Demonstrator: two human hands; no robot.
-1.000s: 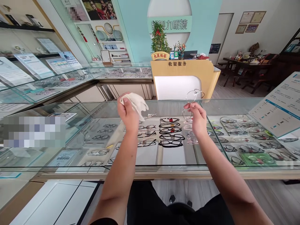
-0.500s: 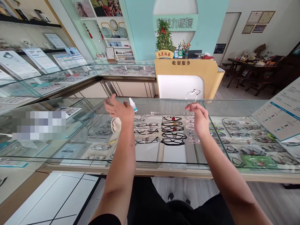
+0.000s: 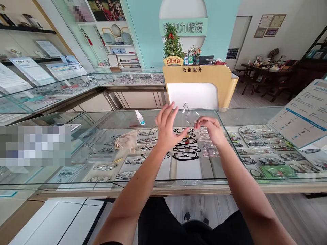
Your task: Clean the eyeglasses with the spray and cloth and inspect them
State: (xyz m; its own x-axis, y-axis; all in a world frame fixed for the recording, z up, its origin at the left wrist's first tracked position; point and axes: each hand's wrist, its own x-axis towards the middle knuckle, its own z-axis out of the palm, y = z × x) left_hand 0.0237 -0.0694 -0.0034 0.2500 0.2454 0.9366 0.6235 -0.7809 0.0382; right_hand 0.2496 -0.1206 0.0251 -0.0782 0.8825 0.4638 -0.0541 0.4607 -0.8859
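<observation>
Above the glass bench [image 3: 245, 117], the right hand [image 3: 212, 128] pinches one pair of thin, round, clear glasses [image 3: 192, 117]. The left hand [image 3: 167, 126] is spread near them. One white bottle [image 3: 140, 117] and one cream cloth [image 3: 127, 141] sit on the bench.

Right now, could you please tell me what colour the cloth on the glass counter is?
The cloth is pale beige, seen best in the head view.

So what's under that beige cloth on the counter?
The cloth lies on the glass counter; through the glass, eyeglasses show to its right. Anything directly beneath the cloth is covered.
</observation>
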